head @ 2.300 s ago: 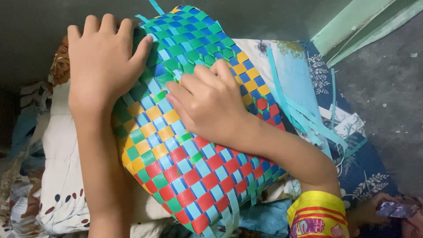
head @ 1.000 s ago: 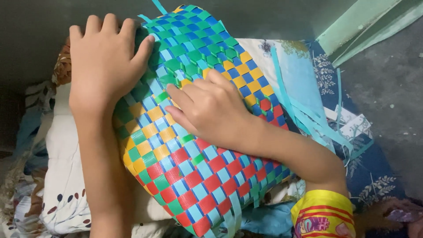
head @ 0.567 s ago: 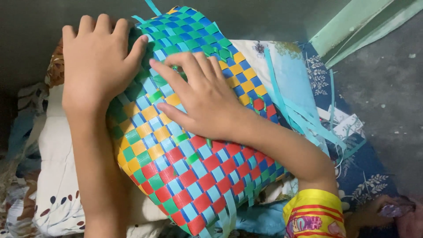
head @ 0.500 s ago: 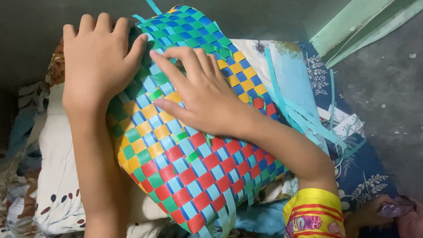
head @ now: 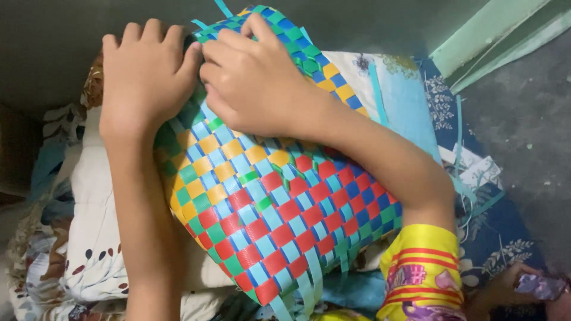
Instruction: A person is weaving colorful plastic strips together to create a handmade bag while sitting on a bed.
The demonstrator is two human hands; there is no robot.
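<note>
The woven basket (head: 267, 202) lies on its side on the person's lap, over a patterned cloth (head: 77, 249), and it fills the middle of the view. It is made of flat plastic strips in light blue, red, yellow, green and dark blue, and loose strip ends (head: 309, 285) hang at its near edge.

To do this step well, I think one hand should press the weave steady while the other hand works on one strip only, near the far rim, so that the neighbouring strips do not slip out of their place.

The left hand (head: 146, 74) lies flat on the far left side of the basket, fingers together and bent over the edge, with the forearm running straight toward the near side. The right hand (head: 259, 80) is just beside it, touching it at the thumb; its fingers curl down on the green and blue rim. Whether it pinches a strip, I cannot tell. Its arm crosses the basket diagonally, with a yellow sleeve (head: 422, 267) at the near right
</note>
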